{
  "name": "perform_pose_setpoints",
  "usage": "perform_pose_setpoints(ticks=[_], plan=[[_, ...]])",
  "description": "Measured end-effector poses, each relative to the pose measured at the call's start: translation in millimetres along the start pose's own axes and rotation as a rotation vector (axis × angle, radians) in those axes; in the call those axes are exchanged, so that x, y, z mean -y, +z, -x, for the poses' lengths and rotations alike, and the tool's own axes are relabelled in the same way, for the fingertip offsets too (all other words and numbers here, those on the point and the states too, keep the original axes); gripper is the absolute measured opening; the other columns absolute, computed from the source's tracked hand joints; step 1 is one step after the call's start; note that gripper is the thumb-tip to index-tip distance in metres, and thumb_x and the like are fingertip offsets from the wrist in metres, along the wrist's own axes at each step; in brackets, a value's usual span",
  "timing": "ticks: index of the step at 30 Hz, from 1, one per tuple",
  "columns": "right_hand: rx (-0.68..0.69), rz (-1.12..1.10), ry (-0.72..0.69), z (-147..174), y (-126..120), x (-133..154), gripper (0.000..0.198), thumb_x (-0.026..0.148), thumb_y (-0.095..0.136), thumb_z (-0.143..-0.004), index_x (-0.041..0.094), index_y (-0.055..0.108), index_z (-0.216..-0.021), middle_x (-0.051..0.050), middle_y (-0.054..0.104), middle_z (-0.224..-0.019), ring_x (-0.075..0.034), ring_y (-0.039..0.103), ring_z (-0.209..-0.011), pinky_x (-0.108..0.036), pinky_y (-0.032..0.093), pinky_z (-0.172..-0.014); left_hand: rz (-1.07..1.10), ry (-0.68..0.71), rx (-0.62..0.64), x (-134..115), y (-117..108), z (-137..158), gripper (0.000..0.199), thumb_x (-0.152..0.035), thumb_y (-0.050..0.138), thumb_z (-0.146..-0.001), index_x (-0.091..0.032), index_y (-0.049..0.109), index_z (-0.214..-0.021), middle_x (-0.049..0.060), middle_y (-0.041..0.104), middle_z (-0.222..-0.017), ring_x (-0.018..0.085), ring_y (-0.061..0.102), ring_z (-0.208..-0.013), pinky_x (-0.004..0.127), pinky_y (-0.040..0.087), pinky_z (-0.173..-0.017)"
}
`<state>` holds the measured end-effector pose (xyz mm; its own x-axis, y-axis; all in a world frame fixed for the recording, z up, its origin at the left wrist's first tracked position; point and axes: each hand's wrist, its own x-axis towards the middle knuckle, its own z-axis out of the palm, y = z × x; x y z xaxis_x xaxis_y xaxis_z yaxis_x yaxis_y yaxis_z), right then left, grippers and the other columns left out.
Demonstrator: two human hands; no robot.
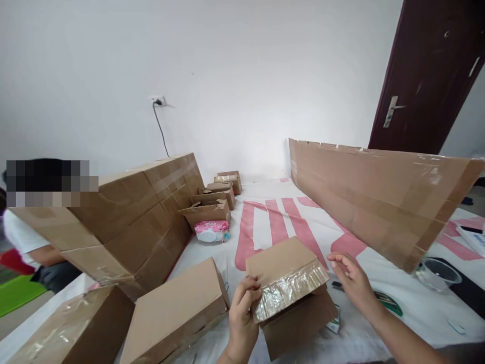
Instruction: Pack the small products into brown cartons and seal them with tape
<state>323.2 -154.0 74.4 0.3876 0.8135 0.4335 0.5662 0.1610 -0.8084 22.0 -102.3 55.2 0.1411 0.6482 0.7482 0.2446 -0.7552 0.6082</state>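
Observation:
My left hand (243, 308) grips the left edge of a small cardboard box (278, 258), fingers on top of it. The box is tilted, with wrinkled clear tape along its near edge and a flap (299, 323) hanging down at the front. Just off the box's right side, my right hand (350, 275) is raised with its fingers extended and nothing in them. Beneath my right forearm lies a green and dark tool (388, 303), partly covered by the arm. A small green-and-white carton (333, 322) shows beside the box's right corner.
Closed cardboard boxes (176, 303) stand at left before a long cardboard wall (140, 202). Open boxes (208, 211) and a pink wipes pack (212, 231) sit farther back. Another cardboard panel (371, 197) and a clear bowl (435, 275) are at right. A person (26, 237) sits far left.

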Motion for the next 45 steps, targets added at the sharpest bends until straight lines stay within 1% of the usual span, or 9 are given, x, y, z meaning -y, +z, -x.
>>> perform_pose_setpoints(ticks=[6,10,12,15,18,21,38,41,45], plan=[[0.129,0.127,-0.34,18,-1,51,0.014,0.031,0.053,-0.09,0.024,0.062,-0.098,-0.009,0.064,-0.103,-0.026,0.057,-0.105,-0.043,0.046,-0.095,-0.013,0.048,-0.007,3,-4,13,0.009,-0.018,0.06,-0.085,-0.024,0.064,-0.08,0.004,0.067,-0.091,0.022,0.067,-0.1,0.043,0.054,-0.093],[0.312,0.128,-0.387,26,4,72,0.014,0.028,0.052,-0.09,0.023,0.064,-0.096,-0.009,0.063,-0.099,-0.026,0.057,-0.101,-0.044,0.047,-0.092,-0.075,0.064,0.007,8,-4,21,0.013,-0.018,0.058,-0.086,-0.025,0.065,-0.078,0.003,0.067,-0.087,0.024,0.065,-0.103,0.048,0.052,-0.095],[0.44,0.07,-0.295,31,4,83,0.018,0.032,0.05,-0.091,0.023,0.065,-0.093,-0.009,0.063,-0.098,-0.025,0.058,-0.098,-0.043,0.048,-0.09,-0.114,0.087,0.017,9,-3,27,0.014,-0.017,0.058,-0.086,-0.026,0.066,-0.078,0.002,0.067,-0.088,0.023,0.064,-0.105,0.051,0.049,-0.098],[0.591,-0.148,0.021,35,4,97,0.027,0.045,0.049,-0.092,0.024,0.066,-0.098,-0.008,0.064,-0.1,-0.024,0.059,-0.099,-0.042,0.048,-0.092,-0.162,0.159,0.051,8,-3,33,0.018,-0.011,0.059,-0.084,-0.028,0.067,-0.085,0.001,0.067,-0.094,0.022,0.062,-0.109,0.053,0.044,-0.103],[0.616,-0.524,0.342,33,4,106,0.037,0.055,0.054,-0.087,0.023,0.066,-0.1,-0.006,0.064,-0.097,-0.023,0.059,-0.1,-0.043,0.046,-0.097,-0.205,0.22,0.077,4,-4,33,0.022,-0.009,0.057,-0.084,-0.029,0.066,-0.091,0.001,0.066,-0.097,0.022,0.061,-0.11,0.055,0.042,-0.104],[0.603,-0.791,0.496,27,8,112,0.034,0.054,0.063,-0.083,0.022,0.068,-0.093,-0.004,0.061,-0.093,-0.021,0.058,-0.099,-0.043,0.045,-0.098,-0.237,0.278,0.065,-3,-5,29,0.019,-0.01,0.055,-0.086,-0.026,0.064,-0.089,0.002,0.066,-0.095,0.021,0.061,-0.109,0.054,0.045,-0.101],[0.679,-1.018,0.659,28,36,115,0.03,0.046,0.073,-0.078,0.018,0.064,-0.081,-0.001,0.062,-0.075,-0.015,0.06,-0.076,-0.041,0.05,-0.084,-0.282,0.357,0.031,-22,-2,26,0.015,-0.005,0.055,-0.086,-0.019,0.058,-0.084,0.004,0.063,-0.091,0.02,0.06,-0.103,0.051,0.047,-0.097],[0.658,-0.863,0.579,31,38,112,0.033,0.051,0.069,-0.078,0.019,0.062,-0.084,0.001,0.059,-0.072,-0.014,0.057,-0.068,-0.036,0.053,-0.071,-0.315,0.369,0.06,-31,0,22,0.015,-0.004,0.054,-0.087,-0.018,0.059,-0.085,0.005,0.065,-0.091,0.021,0.059,-0.104,0.051,0.043,-0.099],[0.539,-0.155,0.188,28,28,107,0.024,0.043,0.054,-0.088,0.021,0.062,-0.091,0.001,0.063,-0.072,-0.015,0.057,-0.063,-0.029,0.045,-0.061,-0.399,0.324,0.007,-41,2,19,0.019,0.0,0.052,-0.086,-0.017,0.061,-0.083,0.004,0.066,-0.087,0.018,0.06,-0.093,0.047,0.039,-0.096]])
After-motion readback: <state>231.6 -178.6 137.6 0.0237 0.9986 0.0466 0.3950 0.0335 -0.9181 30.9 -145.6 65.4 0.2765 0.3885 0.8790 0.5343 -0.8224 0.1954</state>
